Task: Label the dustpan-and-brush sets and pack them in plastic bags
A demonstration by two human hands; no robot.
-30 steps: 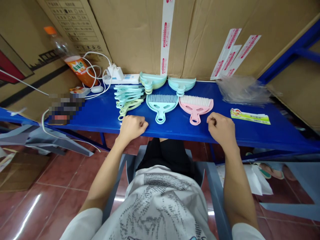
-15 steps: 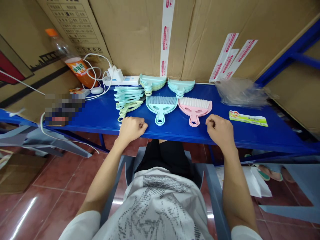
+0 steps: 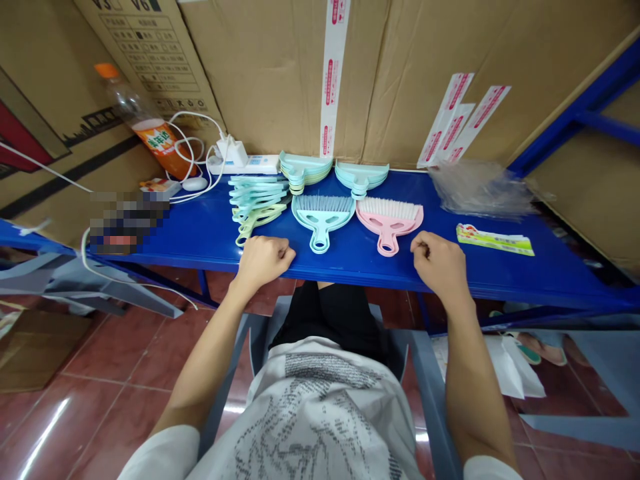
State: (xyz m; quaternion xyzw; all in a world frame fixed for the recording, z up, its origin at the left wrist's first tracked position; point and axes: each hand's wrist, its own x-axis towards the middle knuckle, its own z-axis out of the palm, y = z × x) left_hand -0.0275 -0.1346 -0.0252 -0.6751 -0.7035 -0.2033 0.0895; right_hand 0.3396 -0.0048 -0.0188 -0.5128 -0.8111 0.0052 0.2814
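Note:
My left hand (image 3: 265, 261) rests as a closed fist on the front edge of the blue table, just below a pile of light blue and green brushes (image 3: 257, 198). My right hand (image 3: 440, 264), also a fist, lies on the edge to the right of a pink dustpan with a white-bristled brush (image 3: 389, 219). Nothing shows in either fist. Between the hands is a light blue dustpan with a grey-bristled brush (image 3: 323, 220). Behind these sit two stacks of dustpans, one blue and green (image 3: 306, 168), the other light blue (image 3: 362, 175).
Clear plastic bags (image 3: 483, 188) and a green and yellow label strip (image 3: 495, 240) lie on the right. At the back left are an orange drink bottle (image 3: 160, 141), a power strip (image 3: 260, 163) and white cables. Cardboard (image 3: 280, 73) stands behind the table (image 3: 510, 273).
The view has tilted very slightly, so the table and its items appear a little lower. Both fists and the dustpans keep their places.

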